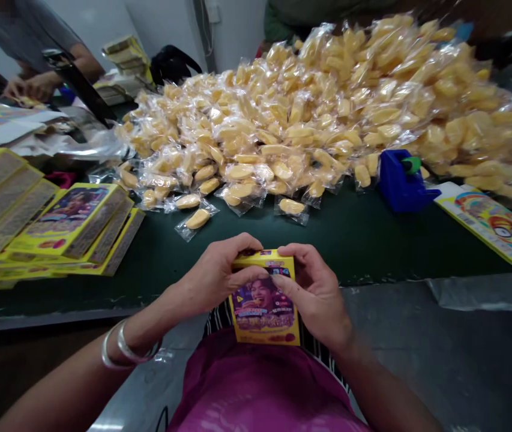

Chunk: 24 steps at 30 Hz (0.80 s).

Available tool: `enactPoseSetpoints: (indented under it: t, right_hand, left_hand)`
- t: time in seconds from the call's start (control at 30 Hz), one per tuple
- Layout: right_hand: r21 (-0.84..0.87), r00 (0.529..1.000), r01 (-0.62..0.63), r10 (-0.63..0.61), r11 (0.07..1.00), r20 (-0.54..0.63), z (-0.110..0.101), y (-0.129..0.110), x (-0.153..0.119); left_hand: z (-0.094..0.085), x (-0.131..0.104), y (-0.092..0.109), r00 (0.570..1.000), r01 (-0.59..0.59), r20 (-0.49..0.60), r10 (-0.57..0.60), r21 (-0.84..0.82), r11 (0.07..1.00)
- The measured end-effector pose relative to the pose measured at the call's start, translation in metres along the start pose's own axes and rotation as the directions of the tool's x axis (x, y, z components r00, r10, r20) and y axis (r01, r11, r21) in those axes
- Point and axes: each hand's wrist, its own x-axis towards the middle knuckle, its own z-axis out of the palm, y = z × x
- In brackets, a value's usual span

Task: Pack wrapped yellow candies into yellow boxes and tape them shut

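Note:
A yellow printed carton [265, 312] with a picture on its front is held upright above my lap, near the table edge. My left hand [219, 270] grips its upper left corner, thumb on the front and fingers along the top. At the upper right corner my right hand [316, 291] holds it the same way, thumb pressed on the front. The carton's top looks closed. Just beyond, single clear packets [198, 219] with pale yellow oval pieces lie on the dark green table [237, 231], in front of a large heap of the same packets [283, 120].
Stacked yellow cartons [71, 216] stand at the left. A blue tape dispenser [402, 183] with a green core sits at right, beside a flat printed carton [494, 222]. Another person's hands [35, 87] work at the far left, near a black bag [174, 65].

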Motion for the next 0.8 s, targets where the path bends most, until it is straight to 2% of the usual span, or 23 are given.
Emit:
enactPoseSetpoints:
  t: [0.1,0.13,0.17,0.2,0.27,0.3,0.37,0.4,0.43,0.53,0.6,0.63,0.7,0.73,0.8]
  right_hand:
    - [0.142,0.995,-0.098,0.094,0.985,0.032,-0.002,0.003,0.002]
    - [0.187,0.993,-0.120,0.115,0.975,0.035,-0.002,0.005,0.003]
    - [0.239,0.990,-0.139,0.134,0.961,0.037,-0.002,0.007,0.004]
    - [0.294,0.988,-0.156,0.152,0.943,0.036,-0.002,0.009,0.005]
    - [0.394,0.983,-0.178,0.183,0.902,0.025,0.000,0.011,0.007]
    - [0.433,0.981,-0.185,0.195,0.882,0.023,0.003,0.011,0.009]
    - [0.490,0.978,-0.190,0.206,0.851,0.021,0.012,0.008,0.012]
    - [0.511,0.979,-0.185,0.205,0.839,0.019,0.017,0.006,0.013]
    - [0.529,0.980,-0.175,0.198,0.830,0.014,0.024,0.003,0.015]
    - [0.569,0.982,-0.161,0.188,0.807,0.011,0.045,0.000,0.021]
    - [0.593,0.982,-0.172,0.185,0.786,0.039,0.060,0.001,0.029]
    - [0.599,0.983,-0.174,0.174,0.781,0.059,0.067,0.001,0.034]
    - [0.579,0.987,-0.157,0.112,0.800,0.114,0.078,-0.002,0.044]
    - [0.545,0.988,-0.128,0.062,0.829,0.138,0.082,-0.007,0.048]
    - [0.420,0.983,0.003,-0.080,0.907,0.165,0.082,-0.022,0.051]
  left_hand:
    - [-0.012,0.006,-0.011,0.981,0.020,0.193,0.004,-0.123,0.992]
    - [-0.018,0.006,-0.013,0.971,0.025,0.241,0.013,-0.155,0.988]
    - [-0.024,0.005,-0.015,0.970,0.014,0.242,0.027,-0.167,0.986]
    - [-0.030,0.001,-0.017,0.981,-0.009,0.189,0.039,-0.156,0.988]
    - [-0.036,-0.012,-0.017,0.996,-0.061,-0.075,0.056,-0.067,0.996]
    - [-0.035,-0.021,-0.016,0.969,-0.066,-0.238,0.065,0.003,0.998]
    - [-0.025,-0.043,-0.010,0.871,-0.019,-0.482,0.092,0.154,0.988]
    - [-0.016,-0.054,-0.007,0.839,0.016,-0.533,0.112,0.229,0.973]
    - [-0.005,-0.063,-0.004,0.830,0.045,-0.543,0.132,0.301,0.953]
    - [0.029,-0.074,-0.001,0.863,0.133,-0.489,0.126,0.461,0.877]
    - [0.038,-0.071,-0.005,0.857,0.207,-0.503,0.113,0.535,0.819]
    - [0.035,-0.069,-0.006,0.848,0.228,-0.516,0.125,0.567,0.792]
    - [0.016,-0.069,-0.007,0.840,0.219,-0.514,0.174,0.615,0.758]
    - [-0.001,-0.071,-0.006,0.839,0.202,-0.505,0.201,0.633,0.748]
    - [-0.046,-0.077,-0.005,0.835,0.200,-0.501,0.228,0.663,0.722]
